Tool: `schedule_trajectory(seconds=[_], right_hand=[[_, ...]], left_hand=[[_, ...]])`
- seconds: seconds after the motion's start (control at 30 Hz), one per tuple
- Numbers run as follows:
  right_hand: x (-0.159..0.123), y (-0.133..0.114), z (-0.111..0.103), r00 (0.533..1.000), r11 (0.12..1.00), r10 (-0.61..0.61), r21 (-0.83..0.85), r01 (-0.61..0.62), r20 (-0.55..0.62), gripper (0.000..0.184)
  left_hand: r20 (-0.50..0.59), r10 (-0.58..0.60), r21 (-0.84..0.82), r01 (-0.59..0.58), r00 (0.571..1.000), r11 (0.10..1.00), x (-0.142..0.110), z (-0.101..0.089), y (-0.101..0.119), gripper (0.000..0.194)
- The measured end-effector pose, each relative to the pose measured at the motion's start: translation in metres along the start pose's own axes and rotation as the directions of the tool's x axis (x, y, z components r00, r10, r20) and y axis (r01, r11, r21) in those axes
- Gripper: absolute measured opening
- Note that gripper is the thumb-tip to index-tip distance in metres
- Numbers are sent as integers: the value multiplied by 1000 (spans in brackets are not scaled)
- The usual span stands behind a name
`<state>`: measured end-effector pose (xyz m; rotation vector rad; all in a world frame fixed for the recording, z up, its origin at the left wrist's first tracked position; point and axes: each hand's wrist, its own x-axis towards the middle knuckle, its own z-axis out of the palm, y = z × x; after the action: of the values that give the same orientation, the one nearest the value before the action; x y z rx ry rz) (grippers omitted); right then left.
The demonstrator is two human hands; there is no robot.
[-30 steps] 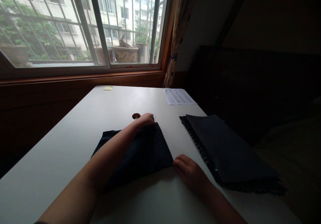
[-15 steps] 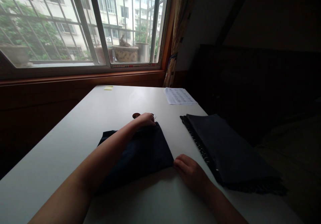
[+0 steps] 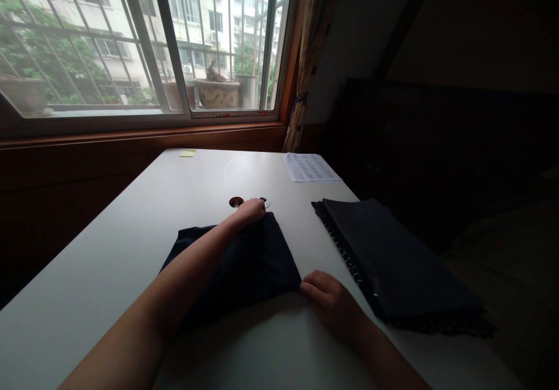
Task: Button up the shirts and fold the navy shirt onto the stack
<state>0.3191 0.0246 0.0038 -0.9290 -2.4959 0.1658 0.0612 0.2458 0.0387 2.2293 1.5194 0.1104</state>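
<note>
- Landmark: the dark stack (image 3: 402, 256) on the white counter (image 3: 100, 250). Navy cloth (image 3: 257, 262) lies left of it, a bare strip between.
- Right hand (image 3: 329, 302) just left of the stack; fingers pinch the cloth's near corner on the stack side.
- Left hand (image 3: 252, 210) farther left, about level with the stack's far end, at the cloth's far edge. Fingers curled, tips hidden; cannot tell whether they pinch or press.
- Step in hand looks like straightening the edge that faces the stack. Best done with a light, even pull between both hands; a hard tug would probably skew the piece.
- Left forearm crosses above the cloth; better held clear, lest it drag the fabric.
- Cloth: deep navy, matte, likely soft; stack-side edge nearly straight, edge nearest the wearer slanting and shadowed. Part hidden behind the forearm.
</note>
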Motion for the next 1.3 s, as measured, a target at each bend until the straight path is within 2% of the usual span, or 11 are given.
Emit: schedule_trajectory(seconds=[0.17,0.3,0.47,0.57,0.7,0.9,1.0,1.1,1.2,1.3], right_hand=[[1,-1,-1,999,999,44,11,-44,-11,20],[2,-1,-1,997,997,71,15,-71,-28,17],[8,-5,2,993,997,26,-68,-34,-113,17],[17,-13,7,992,988,-37,-151,18,-122,24],[26,-21,14,983,974,-121,-210,90,-141,19],[21,-19,16,968,970,-203,-162,179,-146,19],[21,-18,14,967,971,-207,-149,185,-150,21],[24,-21,11,974,979,-177,-132,159,-142,19],[26,-25,7,984,989,-135,-77,127,-115,10],[32,-26,-1,990,996,-85,10,87,-110,17]], left_hand=[[4,57,-40,-57,998,998,-7,-1,-3,34],[26,72,-71,-70,997,995,-19,-12,-16,36],[147,73,-108,-57,986,992,-39,-27,-46,39],[166,86,-124,-66,982,990,-47,-30,-58,36],[96,102,-104,-92,990,990,-51,-23,-61,26],[-73,113,-12,-114,991,993,-53,-9,-60,17],[-140,123,37,-119,982,992,-58,-6,-57,16],[-229,150,104,-129,962,986,-70,-6,-49,18],[-310,222,177,-174,924,969,-90,-5,-38,26],[-298,348,243,-282,889,928,-118,5,-30,30]])
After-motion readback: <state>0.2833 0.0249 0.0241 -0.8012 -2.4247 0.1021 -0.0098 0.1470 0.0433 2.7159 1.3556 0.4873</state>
